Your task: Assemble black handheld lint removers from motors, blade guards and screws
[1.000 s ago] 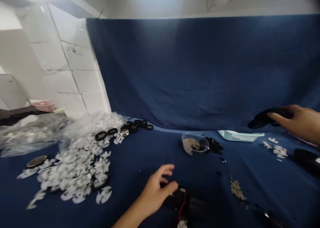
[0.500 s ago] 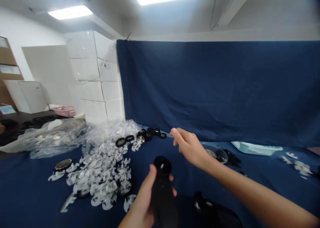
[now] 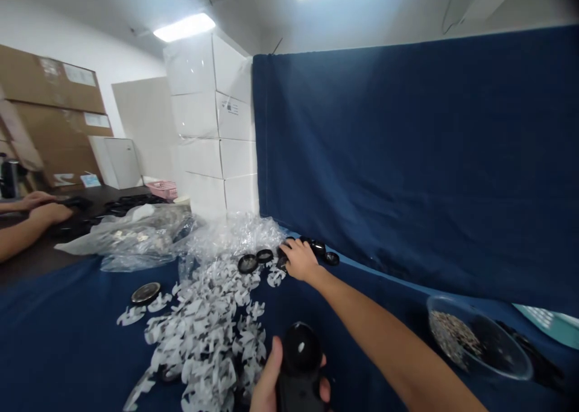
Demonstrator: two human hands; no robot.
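Note:
My left hand is wrapped round a black handheld piece with a round, cup-like top and a small white spot inside it. At the far side of the table, my right hand is on a black round part in a small group, its fingers bent over it and partly hiding it. Black rings lie just left of that hand, and another black round part lies to its right. Between the hands and the left side spreads a heap of white plastic pieces.
Clear plastic bags lie at the back left, before stacked white boxes. A clear bowl with small parts stands at right, beside a teal basket. Another person's hands work at the dark table on the left.
My view has turned left. My right hand has moved from the air above the table to the black round parts at the back. My left hand keeps its hold on the black piece.

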